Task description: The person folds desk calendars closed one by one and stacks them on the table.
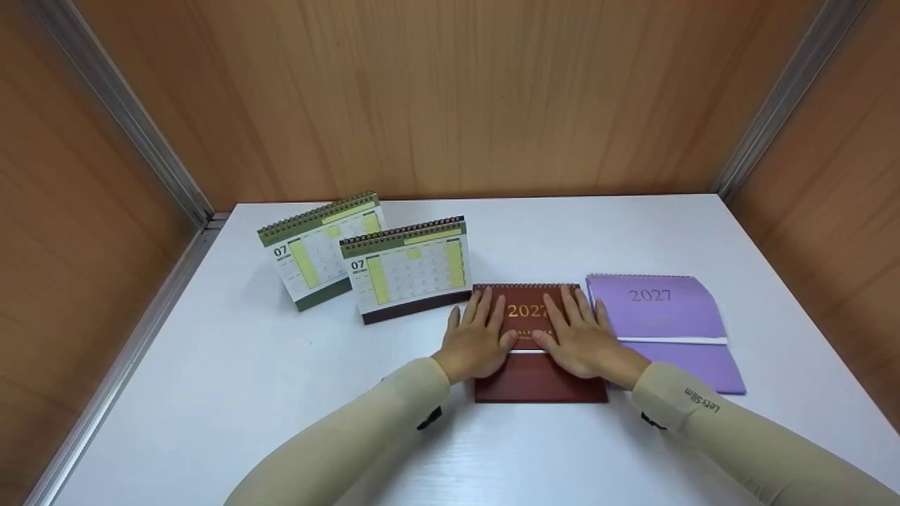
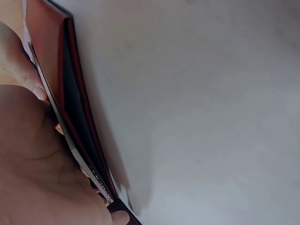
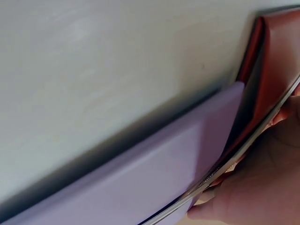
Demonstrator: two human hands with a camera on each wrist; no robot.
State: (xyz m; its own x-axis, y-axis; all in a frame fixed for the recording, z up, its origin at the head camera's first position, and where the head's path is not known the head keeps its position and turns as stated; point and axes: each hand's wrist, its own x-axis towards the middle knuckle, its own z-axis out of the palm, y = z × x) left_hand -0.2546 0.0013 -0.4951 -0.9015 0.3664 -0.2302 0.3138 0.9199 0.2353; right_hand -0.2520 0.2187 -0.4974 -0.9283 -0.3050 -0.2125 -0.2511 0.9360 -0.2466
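Note:
A dark red 2027 desk calendar (image 1: 541, 385) lies folded nearly flat on the table, its spiral binding at the far edge. My left hand (image 1: 478, 341) presses on the left part of its cover with fingers spread and straight. On the right part rests my right hand (image 1: 578, 342), fingers also straight, the thumbs close together. From the left wrist, the red calendar (image 2: 49, 42) shows a narrow gap between its boards. A purple 2027 calendar (image 1: 675, 316) lies right beside it; in the right wrist view, the purple board (image 3: 154, 164) overlaps the red one's side.
Two spiral desk calendars stand upright as tents at the left, showing month pages marked 07: a dark-based one (image 1: 415, 274) in front and a green-based one (image 1: 323, 246) behind. Wooden panels (image 1: 450, 98) wall the white table (image 1: 295, 400) at the back and sides.

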